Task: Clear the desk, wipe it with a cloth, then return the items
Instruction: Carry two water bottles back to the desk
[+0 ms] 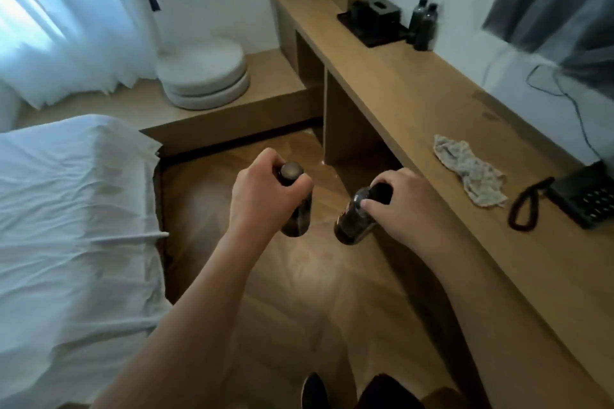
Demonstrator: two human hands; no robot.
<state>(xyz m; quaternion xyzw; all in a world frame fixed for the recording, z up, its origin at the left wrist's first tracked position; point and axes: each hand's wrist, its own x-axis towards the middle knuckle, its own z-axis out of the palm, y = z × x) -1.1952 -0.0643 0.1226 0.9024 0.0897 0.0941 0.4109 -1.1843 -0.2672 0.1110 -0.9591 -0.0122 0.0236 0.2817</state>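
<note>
Over the wooden floor (299, 276), between the bed (76, 209) and the long tabletop (415, 83), the person holds two dark bottles. Left hand (262, 196) has its fingers curled round the neck of one bottle (295, 206), held upright. Right hand (405, 206) grips the other bottle (355, 219), tilted, fingers wrapped near its top. A crumpled cloth (471, 173) lies on the tabletop, near a black telephone (584, 196). Farther along stand two more dark bottles (423, 25) just beside a black tray (372, 25) carrying a tissue box (383, 10).
</note>
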